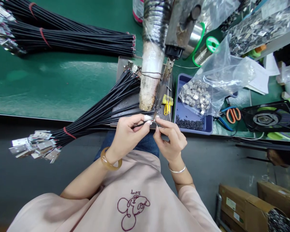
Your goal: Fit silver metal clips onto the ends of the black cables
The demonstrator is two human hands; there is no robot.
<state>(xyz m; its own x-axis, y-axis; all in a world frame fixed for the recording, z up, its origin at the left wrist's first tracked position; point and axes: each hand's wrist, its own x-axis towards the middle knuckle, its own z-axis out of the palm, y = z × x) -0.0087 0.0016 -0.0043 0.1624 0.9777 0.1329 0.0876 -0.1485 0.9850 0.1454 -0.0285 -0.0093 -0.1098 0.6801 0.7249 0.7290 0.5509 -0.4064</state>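
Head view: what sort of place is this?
Probably a cable workshop: the bench holds tied bundles of black cables, a wire spool and a bag of small metal plugs.

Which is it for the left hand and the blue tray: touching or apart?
Apart. The head view shows the left hand well left of the blue tray, with the right hand between them.

Thin black cable [138,125], pinched in left hand [132,129], roughly level, end toward right hand [170,137]. Cable end [152,120] shows a tiny bright bit right by the soldering iron tip [156,111]; too small to tell wire from connector, or contact. Sits around the near edge of the surface [50,87].
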